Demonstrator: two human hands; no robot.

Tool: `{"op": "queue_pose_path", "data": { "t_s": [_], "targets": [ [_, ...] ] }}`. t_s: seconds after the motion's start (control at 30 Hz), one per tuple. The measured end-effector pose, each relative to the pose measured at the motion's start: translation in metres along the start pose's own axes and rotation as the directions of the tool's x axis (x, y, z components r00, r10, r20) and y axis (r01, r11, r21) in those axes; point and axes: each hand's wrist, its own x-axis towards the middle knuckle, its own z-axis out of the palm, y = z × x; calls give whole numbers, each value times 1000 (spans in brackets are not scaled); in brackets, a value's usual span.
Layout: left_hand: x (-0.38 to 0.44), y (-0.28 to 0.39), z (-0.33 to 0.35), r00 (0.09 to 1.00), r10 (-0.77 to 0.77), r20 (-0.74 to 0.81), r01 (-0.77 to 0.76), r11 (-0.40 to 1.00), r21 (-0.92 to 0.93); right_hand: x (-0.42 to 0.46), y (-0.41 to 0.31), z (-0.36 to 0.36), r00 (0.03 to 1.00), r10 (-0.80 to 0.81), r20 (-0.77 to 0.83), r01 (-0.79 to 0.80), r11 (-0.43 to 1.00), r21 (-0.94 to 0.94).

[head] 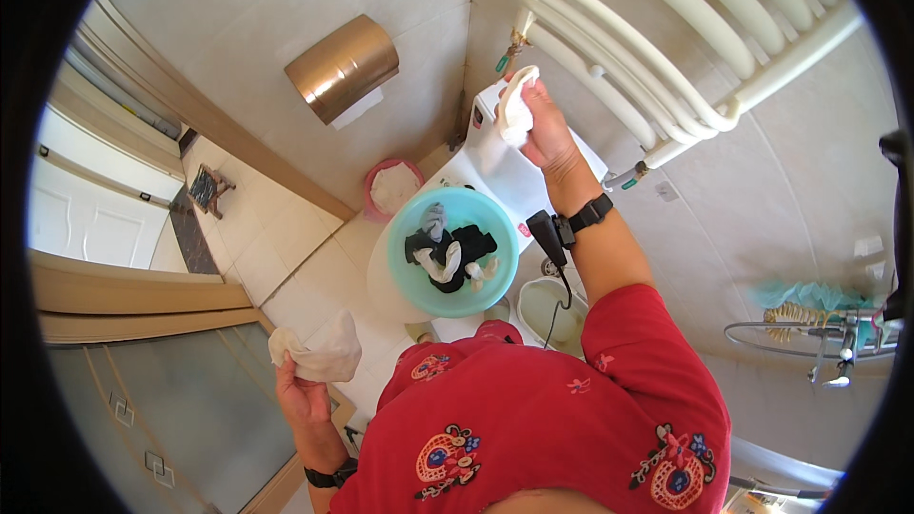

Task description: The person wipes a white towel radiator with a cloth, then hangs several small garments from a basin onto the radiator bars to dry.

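My left hand (303, 396) is raised at the lower left, its fingers closed on a limp off-white cloth (325, 353) that hangs over them. Up near the radiator, my right hand (546, 125) grips a bunched white cloth (517, 107). Between my arms a turquoise plastic basin (505, 246) rests partly over a white appliance (507, 175). Inside it lie black cloth items (473, 243), a grey bunched cloth (434, 221) and white cloth pieces (446, 264), which look like socks.
A pink basin (371, 207) with white cloth stands on the floor beyond. Another tub (532, 307) is below my right arm. A white towel radiator (643, 43), a bronze-coloured paper holder (343, 68) and a shower fixture (846, 357) are on the walls. A small stool (207, 189) stands by the doorway.
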Motion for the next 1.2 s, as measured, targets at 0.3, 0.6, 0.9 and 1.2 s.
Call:
{"op": "queue_pose_path", "data": {
  "t_s": [0.3,0.6,0.9,1.2],
  "targets": [
    [-5,5,-13,1000,-28,-2,28,1000,1,-48,47,-117,832,-326,-449,-315,389,-866],
    [11,4,-23,994,-11,-111,9,1000,-14,-104,18,-140,848,189,-494,-256,964,-69],
    [37,4,-15,992,-73,-107,71,997,-26,-122,18,-201,714,-206,-669,-344,729,-592],
    [59,-1,1,992,-103,-78,101,995,-22,-115,-21,-178,809,242,-536,-114,959,259]
  ]
}}
